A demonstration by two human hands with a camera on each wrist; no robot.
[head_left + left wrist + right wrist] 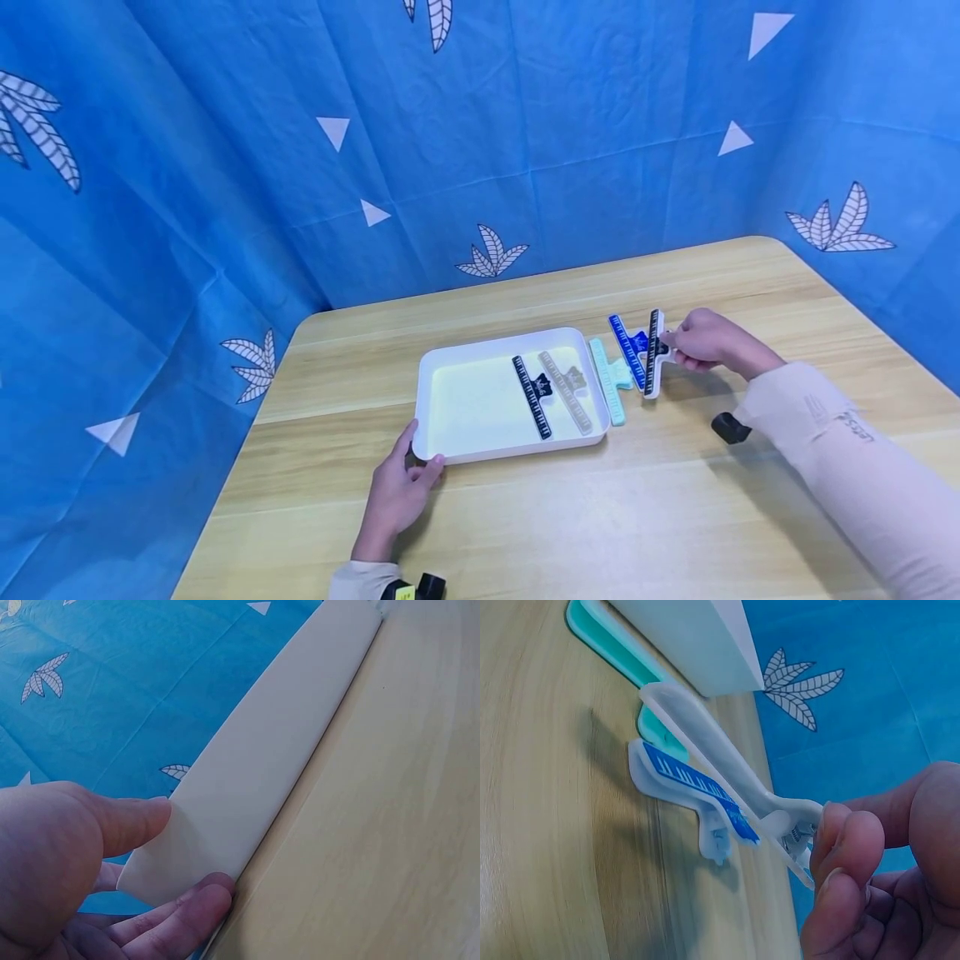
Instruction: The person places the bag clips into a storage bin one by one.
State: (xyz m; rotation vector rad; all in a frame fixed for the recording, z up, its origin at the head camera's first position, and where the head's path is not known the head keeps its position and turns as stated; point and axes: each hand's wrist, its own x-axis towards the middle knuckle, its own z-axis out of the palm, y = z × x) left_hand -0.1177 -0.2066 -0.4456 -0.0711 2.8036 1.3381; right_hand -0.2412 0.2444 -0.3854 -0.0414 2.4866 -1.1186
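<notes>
My right hand (708, 340) pinches a black-and-white piano-key clip (652, 367) by its handle end. In the right wrist view this clip (716, 746) is raised over the wood, its pale underside showing, and it overlaps a blue piano-key clip (686, 778) on the table. Beside the tray's right wall lies a mint-green clip (609, 383). At the near left corner of the white tray (468, 408), my left hand (397, 496) grips the wall, thumb and fingers on either side of the corner. Inside the tray, a black clip (532, 400) and a grey clip (564, 392) lie side by side.
The light wooden table (562, 525) ends at a blue curtain (450, 167) with leaf and triangle prints, at the back and sides. Dark wrist-camera parts show near each cuff, one (731, 427) under the right sleeve (855, 467).
</notes>
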